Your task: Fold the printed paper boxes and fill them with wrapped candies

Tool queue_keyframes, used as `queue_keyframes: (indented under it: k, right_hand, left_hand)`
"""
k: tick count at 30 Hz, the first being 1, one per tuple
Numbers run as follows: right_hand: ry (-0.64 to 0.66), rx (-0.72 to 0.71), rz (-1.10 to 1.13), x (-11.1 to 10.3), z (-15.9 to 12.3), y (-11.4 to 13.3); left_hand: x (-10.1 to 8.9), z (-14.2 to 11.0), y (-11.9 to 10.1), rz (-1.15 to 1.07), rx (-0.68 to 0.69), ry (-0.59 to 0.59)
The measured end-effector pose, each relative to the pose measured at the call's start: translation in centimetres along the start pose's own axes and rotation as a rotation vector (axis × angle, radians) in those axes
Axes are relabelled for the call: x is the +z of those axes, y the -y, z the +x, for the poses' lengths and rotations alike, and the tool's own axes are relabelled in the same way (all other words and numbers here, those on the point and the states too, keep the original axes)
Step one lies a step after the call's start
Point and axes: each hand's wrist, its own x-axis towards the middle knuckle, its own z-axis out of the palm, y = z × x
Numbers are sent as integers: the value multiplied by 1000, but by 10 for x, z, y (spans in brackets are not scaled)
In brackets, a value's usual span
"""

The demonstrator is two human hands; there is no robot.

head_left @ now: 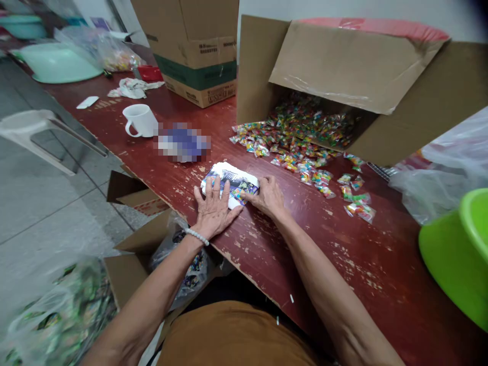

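Observation:
A stack of purple and white printed packets lies on the worn red table. Across its near left side my left hand rests flat, fingers spread. My right hand grips the stack's right edge, thumb on top and fingers curled at the side. Beyond the stack, a blurred-out purple and white item lies near a white mug. Many small wrapped candies spill from a tipped cardboard box to the far right of my hands.
A tall carton stands at the back. A green tub sits at the right edge. Left of the table are a white stool, an open box and a bag of green packets. A pale basin stands far left.

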Motion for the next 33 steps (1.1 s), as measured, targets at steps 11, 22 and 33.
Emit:
queue_keyframes:
  k: [11, 22, 33]
  right_hand:
    - [-3, 95, 1017, -40, -22, -18]
    - [365, -6, 1412, -72, -95, 5]
    - [268, 125, 1317, -49, -125, 3]
  left_hand:
    - [-45, -9, -13, -687, -132, -108]
    - [-82, -49, -57, -2014, -232, 917]
    - [-71, -48, -61, -1731, -395, 691]
